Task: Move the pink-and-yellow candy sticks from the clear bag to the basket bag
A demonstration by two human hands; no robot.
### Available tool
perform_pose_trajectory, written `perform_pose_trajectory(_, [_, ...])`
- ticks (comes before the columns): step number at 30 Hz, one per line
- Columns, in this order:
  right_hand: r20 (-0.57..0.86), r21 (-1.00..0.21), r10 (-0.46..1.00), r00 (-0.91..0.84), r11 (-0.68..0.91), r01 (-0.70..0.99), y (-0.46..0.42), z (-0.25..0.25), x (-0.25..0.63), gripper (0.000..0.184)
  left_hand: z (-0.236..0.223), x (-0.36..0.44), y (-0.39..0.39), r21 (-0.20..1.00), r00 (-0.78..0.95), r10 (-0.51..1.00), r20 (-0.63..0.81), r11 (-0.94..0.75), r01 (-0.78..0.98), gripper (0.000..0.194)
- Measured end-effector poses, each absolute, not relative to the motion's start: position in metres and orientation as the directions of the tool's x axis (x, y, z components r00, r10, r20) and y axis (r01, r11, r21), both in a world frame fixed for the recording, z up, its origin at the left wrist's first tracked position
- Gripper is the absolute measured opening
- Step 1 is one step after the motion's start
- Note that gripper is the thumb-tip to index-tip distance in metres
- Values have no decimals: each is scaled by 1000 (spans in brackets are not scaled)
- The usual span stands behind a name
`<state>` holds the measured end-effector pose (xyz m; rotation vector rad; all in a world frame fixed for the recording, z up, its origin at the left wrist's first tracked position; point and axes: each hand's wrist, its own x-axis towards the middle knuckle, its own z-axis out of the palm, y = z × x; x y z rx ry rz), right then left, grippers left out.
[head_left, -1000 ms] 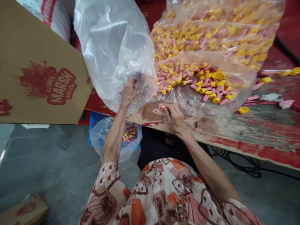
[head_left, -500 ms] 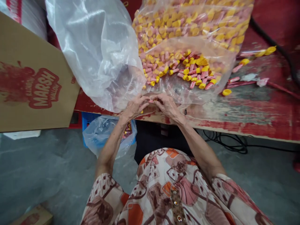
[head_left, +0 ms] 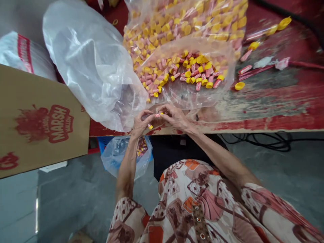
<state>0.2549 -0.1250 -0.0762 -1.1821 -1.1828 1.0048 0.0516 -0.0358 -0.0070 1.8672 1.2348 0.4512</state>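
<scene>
My left hand [head_left: 141, 123] pinches one end of a small pink-and-white tube [head_left: 157, 115] over the front edge of the table. At the tube's other end, where a yellow cap shows, are the closed fingertips of my right hand [head_left: 176, 117]. Another yellow-capped pink tube [head_left: 150, 126] shows just below my left thumb; whether that hand holds it I cannot tell. Beyond my hands, an open clear plastic bag [head_left: 194, 96] has many loose pink tubes with yellow caps [head_left: 199, 71] in its mouth. To the left lies a cloudy, crumpled plastic bag [head_left: 93, 64].
A brown cardboard box [head_left: 37, 135] stands at the left. Below the worn red table [head_left: 273, 111], a blue crate [head_left: 101, 143] is lined with a clear bag holding tubes. A loose yellow cap [head_left: 239, 86] lies at the right. Black cables [head_left: 275, 143] coil under the table.
The view has swung, so the bags and loose tubes appear further left and the box lower. Between my hands, the tube and its yellow cap now show more plainly.
</scene>
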Motion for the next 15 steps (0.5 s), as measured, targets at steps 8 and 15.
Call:
perform_pose_trajectory(8, [341,-897,852,398,169,407,-158,-70,283,36,-19,102,-67,268,704,710,25,-683,679,20])
perform_pose_trajectory(15, [343,-879,717,607,16,477,-158,-77,354,33,-21,111,-59,189,733,680,24,-723,664,21])
